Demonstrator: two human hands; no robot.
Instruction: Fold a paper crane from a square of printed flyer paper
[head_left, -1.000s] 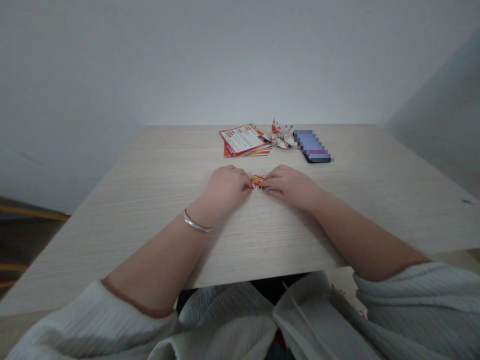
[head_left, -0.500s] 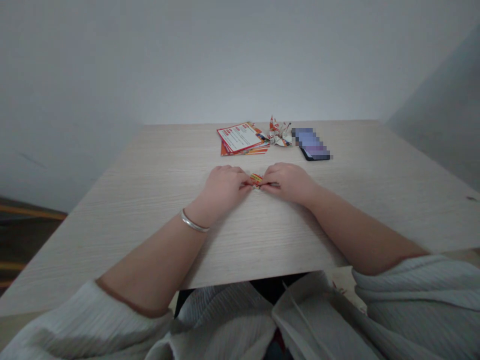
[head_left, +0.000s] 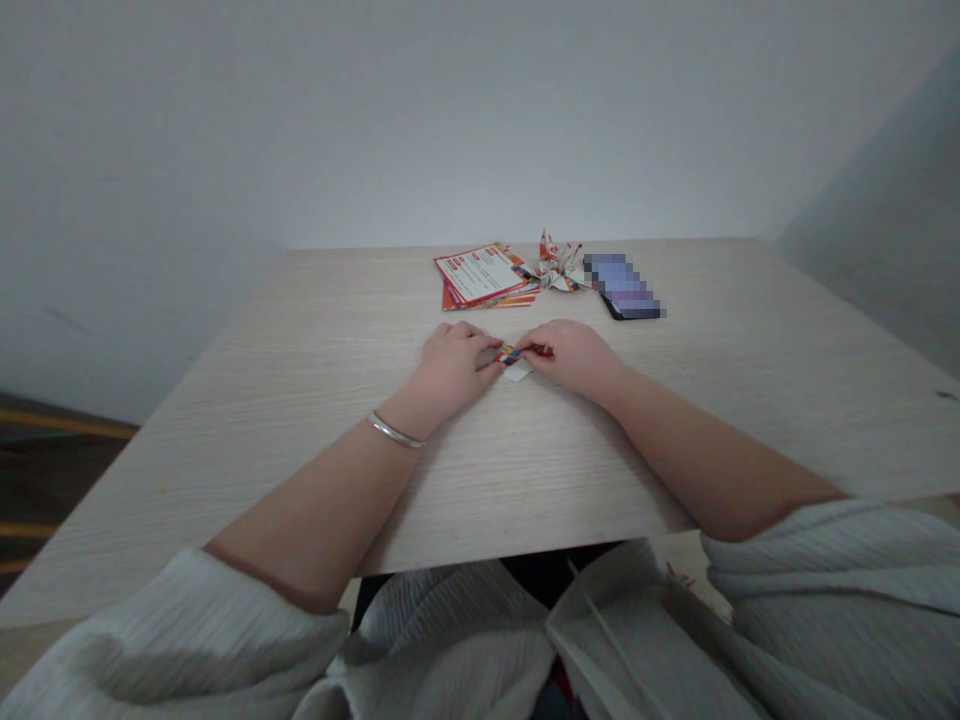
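Note:
Between my two hands, just above the table, is a small folded piece of printed paper point(head_left: 516, 368), with a pale flap toward me and red, yellow and blue print above it. My left hand point(head_left: 455, 365) pinches its left side between thumb and fingers. On the other side my right hand point(head_left: 574, 352) grips the paper's right edge, fingers bent and pressed together. Much of the paper is hidden behind the fingers.
Beyond my hands lies a stack of printed sheets point(head_left: 480, 275) with red borders. Beside it stand folded paper flowers or cranes point(head_left: 559, 268), kind unclear. A phone point(head_left: 624, 287) lies to their right on the pale wooden table point(head_left: 315, 330), which meets a wall point(head_left: 480, 120).
The folded paper has been turned or opened between my fingers, so a pale flap now shows toward me. Both hands have shifted slightly away from me.

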